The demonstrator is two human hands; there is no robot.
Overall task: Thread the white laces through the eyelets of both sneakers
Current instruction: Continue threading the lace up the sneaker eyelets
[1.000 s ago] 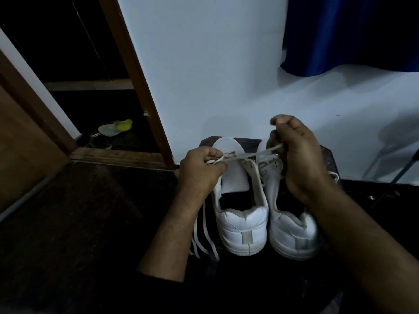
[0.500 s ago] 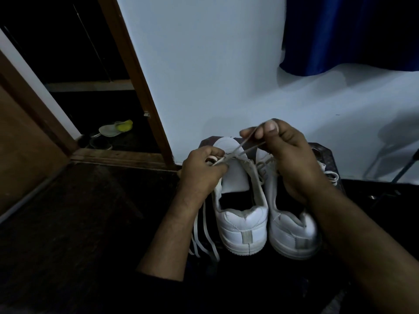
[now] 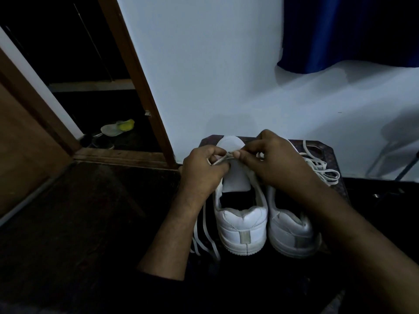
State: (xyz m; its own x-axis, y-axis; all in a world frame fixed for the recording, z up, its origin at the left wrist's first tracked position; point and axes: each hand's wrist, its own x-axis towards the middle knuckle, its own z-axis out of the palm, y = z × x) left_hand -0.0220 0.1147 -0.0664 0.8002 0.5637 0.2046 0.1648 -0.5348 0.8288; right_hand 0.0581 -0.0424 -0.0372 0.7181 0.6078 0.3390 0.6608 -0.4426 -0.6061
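Observation:
Two white sneakers stand side by side on a dark stool, heels toward me: the left sneaker and the right sneaker. My left hand grips the left sneaker's eyelet edge and pinches a white lace over its tongue. My right hand pinches the same lace end just right of my left fingers. Loose lace tails hang down the left side of the stool. The right sneaker's lace lies in loops past my right wrist.
The dark stool stands against a white wall. A wooden door frame rises to the left, with a slipper on the floor beyond it. A blue curtain hangs at the upper right. Dark floor spreads on the left.
My right hand has come down and left from its raised, pulled-out position, bringing the lace end close to my left fingers over the tongue. My left hand has stayed put.

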